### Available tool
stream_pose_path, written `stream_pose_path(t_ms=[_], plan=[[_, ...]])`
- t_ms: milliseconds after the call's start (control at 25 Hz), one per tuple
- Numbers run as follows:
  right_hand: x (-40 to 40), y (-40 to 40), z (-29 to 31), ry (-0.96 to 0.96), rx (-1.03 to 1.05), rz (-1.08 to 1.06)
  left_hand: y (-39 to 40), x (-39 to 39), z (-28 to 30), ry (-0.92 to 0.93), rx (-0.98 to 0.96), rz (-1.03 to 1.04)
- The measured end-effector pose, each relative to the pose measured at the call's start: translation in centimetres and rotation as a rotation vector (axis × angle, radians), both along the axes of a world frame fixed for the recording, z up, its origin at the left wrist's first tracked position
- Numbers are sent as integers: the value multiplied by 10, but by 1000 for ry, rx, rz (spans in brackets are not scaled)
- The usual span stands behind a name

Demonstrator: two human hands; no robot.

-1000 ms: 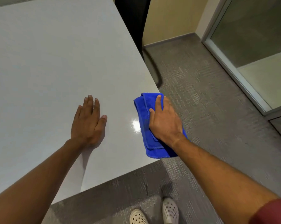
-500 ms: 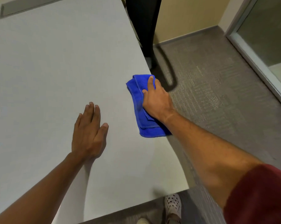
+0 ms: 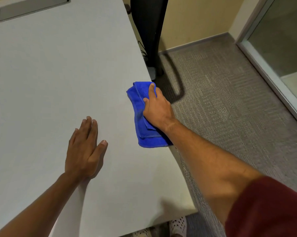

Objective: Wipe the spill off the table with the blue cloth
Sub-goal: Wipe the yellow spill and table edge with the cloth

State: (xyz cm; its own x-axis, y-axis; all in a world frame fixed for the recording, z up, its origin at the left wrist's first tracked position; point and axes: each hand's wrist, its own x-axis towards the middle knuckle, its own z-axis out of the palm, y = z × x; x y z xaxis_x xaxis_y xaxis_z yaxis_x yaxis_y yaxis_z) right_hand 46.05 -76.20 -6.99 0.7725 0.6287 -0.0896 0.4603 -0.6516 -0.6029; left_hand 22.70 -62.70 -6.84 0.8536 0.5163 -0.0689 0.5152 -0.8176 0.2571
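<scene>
A folded blue cloth (image 3: 140,120) lies on the white table (image 3: 58,74) at its right edge. My right hand (image 3: 157,108) presses flat on top of the cloth, fingers pointing away from me. My left hand (image 3: 86,151) rests palm down on the bare tabletop, to the left of the cloth and nearer to me, holding nothing. No wet patch or spill shows on the table surface in this view.
A grey inset panel (image 3: 29,7) sits in the table at the far left. A black chair back (image 3: 149,31) stands just beyond the table's right edge. Grey carpet (image 3: 221,100) and a glass partition (image 3: 281,40) are to the right. My shoes (image 3: 176,226) show under the near edge.
My right hand has slid the cloth away from me along the table's right edge. The shiny wet spot beside the cloth one second ago is no longer visible. My left hand has stayed put.
</scene>
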Motion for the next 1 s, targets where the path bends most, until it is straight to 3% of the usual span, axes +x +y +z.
stream_pose_path(t_ms=[320,600,800,1000], plan=[[-23,-33,-3,40,43,28,-1,0,0,-4,-4,-9],[10,-2,-1,90,38,38,0,0,-3,-30,-2,-26],[14,6,0,51,0,39,2,0,-3,-24,8,-28],[-33,-28,-1,-54,-82,25,-4,2,1,6,6,-12]])
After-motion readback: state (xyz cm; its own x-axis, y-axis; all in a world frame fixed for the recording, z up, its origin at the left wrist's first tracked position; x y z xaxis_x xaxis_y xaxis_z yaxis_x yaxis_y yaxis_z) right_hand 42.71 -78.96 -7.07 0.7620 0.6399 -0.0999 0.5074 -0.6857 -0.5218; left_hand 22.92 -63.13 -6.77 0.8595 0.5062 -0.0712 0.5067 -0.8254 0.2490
